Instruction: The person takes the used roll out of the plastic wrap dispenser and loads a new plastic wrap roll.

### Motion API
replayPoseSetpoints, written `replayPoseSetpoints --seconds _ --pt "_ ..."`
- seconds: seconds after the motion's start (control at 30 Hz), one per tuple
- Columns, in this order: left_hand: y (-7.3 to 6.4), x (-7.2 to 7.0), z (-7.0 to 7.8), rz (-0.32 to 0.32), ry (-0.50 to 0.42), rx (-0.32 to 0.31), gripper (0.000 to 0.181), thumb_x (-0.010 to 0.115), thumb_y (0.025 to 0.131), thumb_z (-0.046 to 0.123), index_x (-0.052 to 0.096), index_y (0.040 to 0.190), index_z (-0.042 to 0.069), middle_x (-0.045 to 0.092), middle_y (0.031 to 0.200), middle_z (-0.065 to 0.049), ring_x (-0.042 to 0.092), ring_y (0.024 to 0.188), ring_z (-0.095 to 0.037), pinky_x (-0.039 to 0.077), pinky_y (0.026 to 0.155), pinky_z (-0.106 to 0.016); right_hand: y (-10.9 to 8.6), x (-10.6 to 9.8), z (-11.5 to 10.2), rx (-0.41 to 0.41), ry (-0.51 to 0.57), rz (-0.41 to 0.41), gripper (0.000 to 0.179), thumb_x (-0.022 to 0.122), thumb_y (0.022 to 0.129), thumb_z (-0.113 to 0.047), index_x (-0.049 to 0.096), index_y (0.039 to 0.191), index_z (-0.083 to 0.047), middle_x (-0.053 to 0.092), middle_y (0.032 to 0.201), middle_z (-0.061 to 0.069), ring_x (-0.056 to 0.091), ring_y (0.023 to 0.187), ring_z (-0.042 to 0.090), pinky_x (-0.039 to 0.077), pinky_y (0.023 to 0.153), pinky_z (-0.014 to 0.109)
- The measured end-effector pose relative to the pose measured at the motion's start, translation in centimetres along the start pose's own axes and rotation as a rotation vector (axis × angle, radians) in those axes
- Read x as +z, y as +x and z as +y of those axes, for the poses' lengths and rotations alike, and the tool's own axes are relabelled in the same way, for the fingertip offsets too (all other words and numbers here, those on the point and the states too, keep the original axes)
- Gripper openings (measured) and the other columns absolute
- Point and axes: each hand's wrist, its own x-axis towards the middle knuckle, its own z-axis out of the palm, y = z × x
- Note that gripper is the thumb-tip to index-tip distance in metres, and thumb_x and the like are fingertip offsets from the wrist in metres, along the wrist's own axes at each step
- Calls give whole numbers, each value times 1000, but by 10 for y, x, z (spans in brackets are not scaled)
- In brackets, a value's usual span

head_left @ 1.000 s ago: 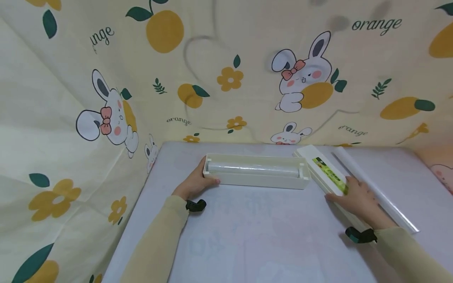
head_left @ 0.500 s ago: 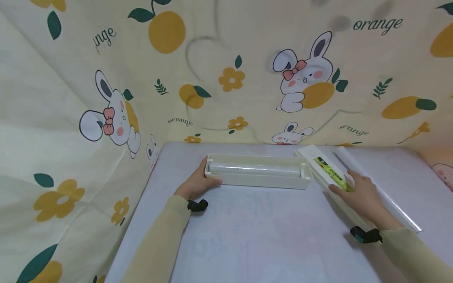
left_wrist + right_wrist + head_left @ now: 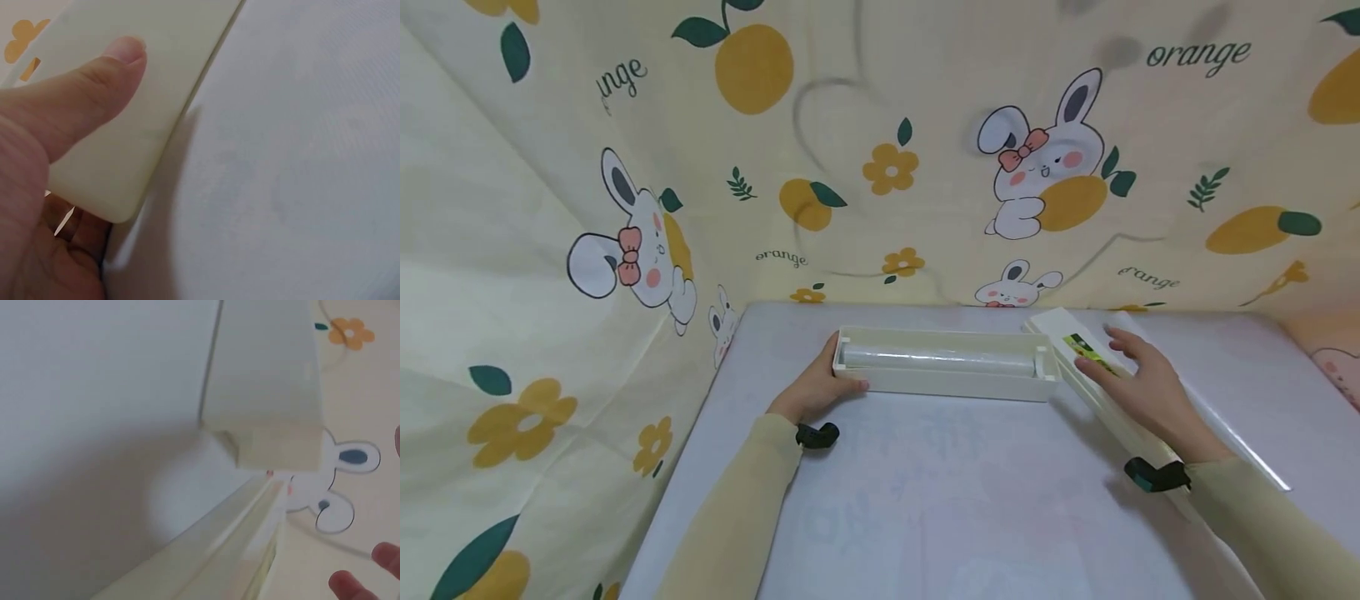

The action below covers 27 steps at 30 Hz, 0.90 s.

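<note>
A long off-white cling film dispenser box (image 3: pixel 940 386) lies across the table in the head view, its open top showing a roll of clear film (image 3: pixel 940 358). My left hand (image 3: pixel 816 387) grips its left end, the thumb (image 3: pixel 100 87) flat on the front wall and the other fingers partly hidden behind it. At the box's right end slants a long white lid (image 3: pixel 1052 327) with a green label (image 3: pixel 1086 350). Over this lid is my right hand (image 3: pixel 1146 396), fingers spread and holding nothing. Only fingertips (image 3: pixel 347 584) of it show in the right wrist view.
A long clear plastic strip (image 3: pixel 1247 446) lies right of the lid, partly hidden by my right hand. The white table (image 3: pixel 940 500) ends at a back wall of cloth (image 3: pixel 925 233) printed with rabbits and oranges. More cloth hangs at the left.
My right hand has lifted off the lid and shifted up and left, its fingers spreading. My left hand, the dispenser box and the lid stay where they were.
</note>
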Motion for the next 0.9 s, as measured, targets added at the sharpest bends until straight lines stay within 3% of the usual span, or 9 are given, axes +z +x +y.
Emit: replayPoseSetpoints --seconds 0.33,0.6,0.9 --pt "0 3 -1 -4 -8 -16 103 87 72 27 18 146 47 40 141 7 38 128 -22 21 111 -50 9 9 -26 -83 31 -68 91 64 81 -64 29 153 -19 37 146 20 29 133 44 27 96 71" --pt "3 1 1 -1 -17 4 101 87 71 26 21 144 49 41 140 8 39 127 -23 21 111 -52 18 21 -37 -172 43 -67 88 67 79 -64 36 149 -21 45 141 16 35 129 40 31 97 65" --pt "2 2 -1 5 -22 3 100 87 72 24 22 144 48 42 138 8 41 126 -23 23 110 -52 30 39 -56 -247 87 -146 79 69 78 -62 46 142 -21 50 137 11 43 122 34 36 98 55"
